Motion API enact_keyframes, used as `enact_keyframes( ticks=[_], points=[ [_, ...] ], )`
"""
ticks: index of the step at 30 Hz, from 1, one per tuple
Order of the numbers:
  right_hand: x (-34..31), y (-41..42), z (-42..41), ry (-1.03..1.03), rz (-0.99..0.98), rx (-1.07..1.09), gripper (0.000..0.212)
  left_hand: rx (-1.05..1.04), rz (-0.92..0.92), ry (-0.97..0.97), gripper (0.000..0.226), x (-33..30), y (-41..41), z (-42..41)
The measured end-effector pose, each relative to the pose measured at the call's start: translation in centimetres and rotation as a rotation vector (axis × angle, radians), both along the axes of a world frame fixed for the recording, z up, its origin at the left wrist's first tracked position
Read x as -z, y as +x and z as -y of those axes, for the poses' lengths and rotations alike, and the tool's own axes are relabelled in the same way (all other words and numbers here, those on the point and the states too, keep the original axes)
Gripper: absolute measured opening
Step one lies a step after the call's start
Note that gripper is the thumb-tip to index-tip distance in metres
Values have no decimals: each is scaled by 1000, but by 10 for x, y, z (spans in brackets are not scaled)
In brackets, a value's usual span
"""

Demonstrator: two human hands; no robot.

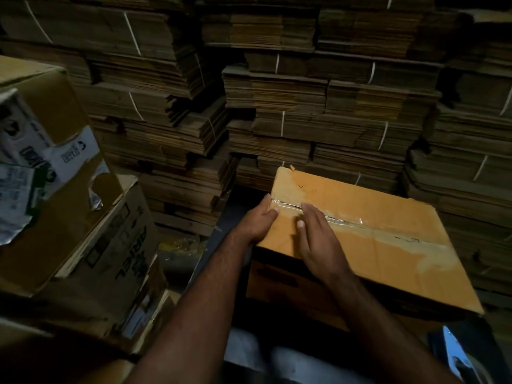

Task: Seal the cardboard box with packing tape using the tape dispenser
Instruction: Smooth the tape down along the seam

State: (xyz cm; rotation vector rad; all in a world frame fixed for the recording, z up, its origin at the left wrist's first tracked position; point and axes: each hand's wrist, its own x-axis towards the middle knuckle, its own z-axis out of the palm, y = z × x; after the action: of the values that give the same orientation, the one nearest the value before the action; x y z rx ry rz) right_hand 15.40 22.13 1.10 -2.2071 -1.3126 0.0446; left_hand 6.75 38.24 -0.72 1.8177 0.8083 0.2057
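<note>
A brown cardboard box (382, 239) stands closed in front of me, right of centre. Clear packing tape (346, 220) runs along its top seam from the left edge toward the right. My left hand (257, 220) lies against the box's left end, thumb on the tape where it turns over the edge. My right hand (313, 239) rests flat on the box top with straight fingers on the tape. A blue and white object (454, 353), perhaps the tape dispenser, lies at the lower right, partly cut off.
Bundles of flattened cardboard (304, 92) tied with white string are stacked high behind and to the right. Used printed boxes (91, 225) are piled at the left. A dark floor gap (210, 245) runs between them and the box.
</note>
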Motion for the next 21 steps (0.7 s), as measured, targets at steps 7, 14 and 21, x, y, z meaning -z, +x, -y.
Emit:
enact_keyframes(
  ticks=[7,14,21],
  points=[
    [0,-2,4,23,23,21,52,-35,3,272,69,-5,6,8],
    [2,4,2,50,-11,14,51,-2,-105,106,48,0,11,-3],
    [-18,47,-7,86,-26,77,50,-124,-91,727,62,-21,6,33]
  ],
)
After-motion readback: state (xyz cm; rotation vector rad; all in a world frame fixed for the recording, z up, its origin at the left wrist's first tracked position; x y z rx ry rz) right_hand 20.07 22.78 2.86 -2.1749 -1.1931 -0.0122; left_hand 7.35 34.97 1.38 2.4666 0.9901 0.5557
